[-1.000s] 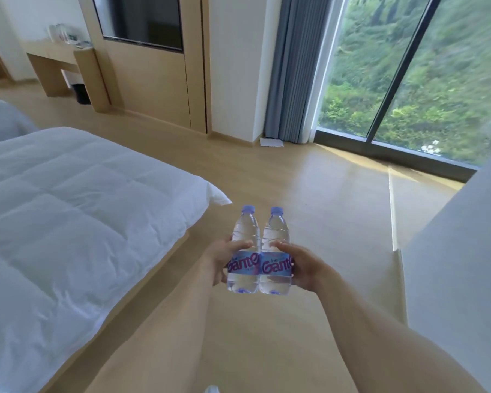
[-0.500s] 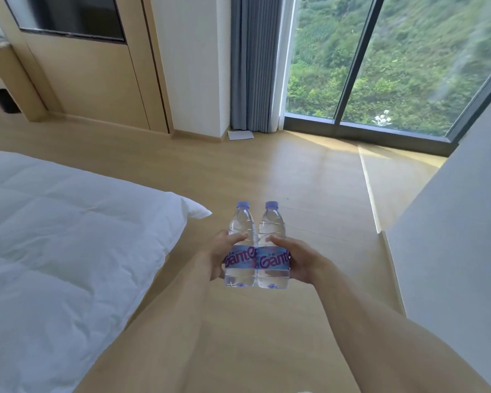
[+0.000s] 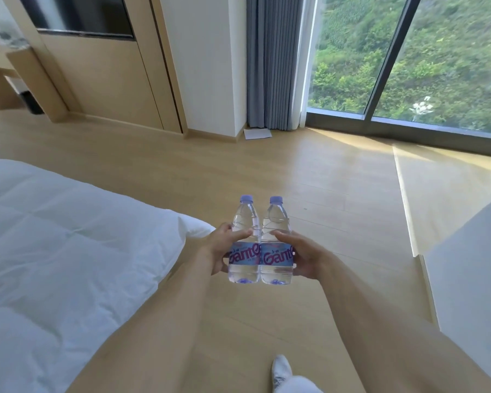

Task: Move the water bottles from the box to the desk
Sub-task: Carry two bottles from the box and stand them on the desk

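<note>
You have two small clear plastic water bottles with pale purple caps, held upright and pressed side by side so their walls touch. The left bottle (image 3: 244,242) and the right bottle (image 3: 276,243) are both capped and full of water. Each carries a light blue label band with purple lettering around its middle, the labels facing you. They sit in mid-air above the wooden floor, between your two hands, caps level with each other and bases aligned.
</note>
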`<act>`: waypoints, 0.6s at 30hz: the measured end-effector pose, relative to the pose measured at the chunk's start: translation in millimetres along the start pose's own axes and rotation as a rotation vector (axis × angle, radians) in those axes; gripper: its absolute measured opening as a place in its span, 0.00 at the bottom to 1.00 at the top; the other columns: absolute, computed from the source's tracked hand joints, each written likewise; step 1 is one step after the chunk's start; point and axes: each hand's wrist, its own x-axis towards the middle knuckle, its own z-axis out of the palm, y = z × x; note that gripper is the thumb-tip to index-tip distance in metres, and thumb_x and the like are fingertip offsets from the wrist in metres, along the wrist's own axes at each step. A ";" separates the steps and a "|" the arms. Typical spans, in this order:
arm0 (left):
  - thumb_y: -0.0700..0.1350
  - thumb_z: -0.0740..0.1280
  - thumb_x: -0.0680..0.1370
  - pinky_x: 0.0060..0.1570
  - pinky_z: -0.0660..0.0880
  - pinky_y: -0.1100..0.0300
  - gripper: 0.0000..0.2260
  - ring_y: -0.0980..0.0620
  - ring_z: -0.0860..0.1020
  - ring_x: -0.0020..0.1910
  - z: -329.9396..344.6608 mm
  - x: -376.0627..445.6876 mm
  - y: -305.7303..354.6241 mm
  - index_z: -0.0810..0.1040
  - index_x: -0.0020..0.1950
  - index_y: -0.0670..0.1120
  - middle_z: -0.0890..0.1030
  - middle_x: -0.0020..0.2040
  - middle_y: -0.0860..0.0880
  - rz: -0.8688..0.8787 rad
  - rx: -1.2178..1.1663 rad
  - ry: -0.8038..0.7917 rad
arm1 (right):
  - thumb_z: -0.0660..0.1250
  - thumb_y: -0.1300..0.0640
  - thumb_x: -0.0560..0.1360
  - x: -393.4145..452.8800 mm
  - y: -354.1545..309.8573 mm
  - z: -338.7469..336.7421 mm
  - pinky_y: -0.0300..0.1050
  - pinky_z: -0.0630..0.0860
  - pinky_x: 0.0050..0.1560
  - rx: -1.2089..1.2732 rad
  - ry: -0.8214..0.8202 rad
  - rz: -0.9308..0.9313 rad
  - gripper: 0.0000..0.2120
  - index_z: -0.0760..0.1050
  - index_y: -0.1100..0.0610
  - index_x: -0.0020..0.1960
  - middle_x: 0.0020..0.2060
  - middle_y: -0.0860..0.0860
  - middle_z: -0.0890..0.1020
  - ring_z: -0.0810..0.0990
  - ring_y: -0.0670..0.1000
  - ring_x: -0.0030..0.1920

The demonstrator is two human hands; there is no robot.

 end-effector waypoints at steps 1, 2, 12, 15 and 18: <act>0.55 0.75 0.74 0.47 0.81 0.42 0.22 0.45 0.81 0.48 4.4 11.1 10.5 0.74 0.64 0.50 0.82 0.56 0.44 -0.006 -0.002 0.000 | 0.77 0.46 0.71 8.8 -12.3 -8.8 0.65 0.78 0.60 -0.006 -0.001 0.011 0.23 0.78 0.48 0.64 0.60 0.57 0.83 0.82 0.59 0.60; 0.55 0.76 0.74 0.48 0.81 0.42 0.22 0.45 0.82 0.49 9.0 21.8 19.9 0.74 0.64 0.50 0.82 0.57 0.44 -0.007 -0.006 0.001 | 0.76 0.46 0.72 16.5 -24.3 -17.7 0.65 0.78 0.61 -0.012 -0.009 0.017 0.22 0.78 0.48 0.64 0.60 0.57 0.83 0.82 0.59 0.60; 0.53 0.76 0.73 0.49 0.80 0.40 0.22 0.46 0.80 0.47 44.0 117.4 100.7 0.75 0.64 0.49 0.82 0.54 0.45 -0.007 -0.068 0.053 | 0.74 0.49 0.75 90.5 -121.6 -82.8 0.63 0.78 0.60 -0.040 -0.026 0.021 0.18 0.78 0.50 0.63 0.58 0.58 0.83 0.81 0.60 0.60; 0.53 0.76 0.73 0.46 0.80 0.42 0.21 0.45 0.81 0.47 43.6 141.9 120.3 0.75 0.63 0.50 0.82 0.54 0.44 0.002 -0.071 0.059 | 0.74 0.49 0.74 113.2 -142.8 -91.0 0.62 0.80 0.57 -0.043 -0.030 0.020 0.19 0.78 0.50 0.63 0.58 0.58 0.83 0.82 0.59 0.57; 0.52 0.76 0.73 0.47 0.81 0.41 0.20 0.46 0.81 0.45 37.9 169.3 139.2 0.76 0.62 0.50 0.82 0.51 0.45 0.013 -0.087 0.060 | 0.73 0.50 0.76 137.6 -166.2 -95.0 0.60 0.80 0.55 -0.036 -0.040 -0.008 0.16 0.79 0.52 0.62 0.55 0.56 0.83 0.82 0.58 0.55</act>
